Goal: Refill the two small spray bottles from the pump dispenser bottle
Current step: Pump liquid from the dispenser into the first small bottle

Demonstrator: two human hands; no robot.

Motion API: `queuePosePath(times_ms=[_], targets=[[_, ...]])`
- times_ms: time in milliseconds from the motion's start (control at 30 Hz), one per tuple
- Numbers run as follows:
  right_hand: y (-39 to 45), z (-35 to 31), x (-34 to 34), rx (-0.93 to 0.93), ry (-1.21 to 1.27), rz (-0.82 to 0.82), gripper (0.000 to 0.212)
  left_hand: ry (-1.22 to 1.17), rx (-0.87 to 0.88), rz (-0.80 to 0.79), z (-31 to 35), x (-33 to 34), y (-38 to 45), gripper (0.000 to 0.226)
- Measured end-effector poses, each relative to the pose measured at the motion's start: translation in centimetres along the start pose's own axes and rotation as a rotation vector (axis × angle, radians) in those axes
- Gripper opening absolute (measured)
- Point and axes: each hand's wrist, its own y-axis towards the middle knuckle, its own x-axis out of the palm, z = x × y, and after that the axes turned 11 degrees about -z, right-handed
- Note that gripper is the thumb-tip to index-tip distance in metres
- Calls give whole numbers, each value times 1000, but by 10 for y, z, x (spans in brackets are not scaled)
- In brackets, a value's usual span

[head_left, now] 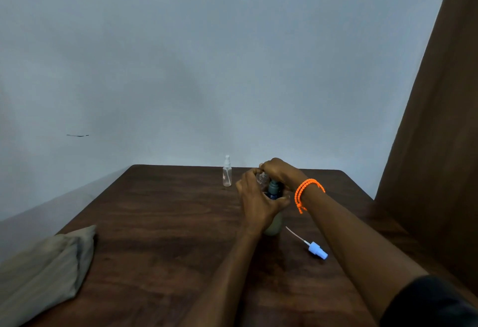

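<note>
The pump dispenser bottle (pixel 274 226) stands on the dark wooden table (pixel 160 236), its dark pump collar (pixel 273 190) showing between my hands. My left hand (pixel 258 200) holds a small clear spray bottle (pixel 263 179), without its top, tilted at the pump's nozzle. My right hand (pixel 278 171) rests curled over the pump head from above. A second small clear spray bottle (pixel 227 172) with its white sprayer on stands upright to the left, near the table's far edge. A light-blue sprayer top (pixel 316 249) with its thin dip tube lies on the table to the right.
A folded beige cloth (pixel 44 272) lies at the table's front left corner. A white wall stands just behind the table and a brown curtain (pixel 437 125) hangs at the right. An orange beaded bracelet (pixel 307 192) is on my right wrist.
</note>
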Motion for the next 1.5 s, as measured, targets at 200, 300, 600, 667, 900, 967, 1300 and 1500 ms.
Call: queuePosePath(times_ms=[200,300,600,667,900,967,1300,1500], targets=[[-1,3,3,-24,81,38,36,54,26,24,-1,0,2,82],[-2,6,4,-29,64,51,39,36,15,16,-1,1,0,81],[5,5,1,-22,53,17,40,-43,-18,-11,0,3,-1,81],[5,5,1,-24,28,18,40,-44,-20,-10,1,3,-3,81],[5,3,-2,-42,99,-15,30,-68,-35,-1,0,4,-3,79],[6,4,0,-34,81,-5,28,-62,-31,-1,0,5,-4,79],[3,2,-2,-18,32,-9,38,-43,-20,-3,-2,3,-1,75],[-2,-6,-4,-21,-10,-37,43,-47,-24,-1,-1,3,0,75]])
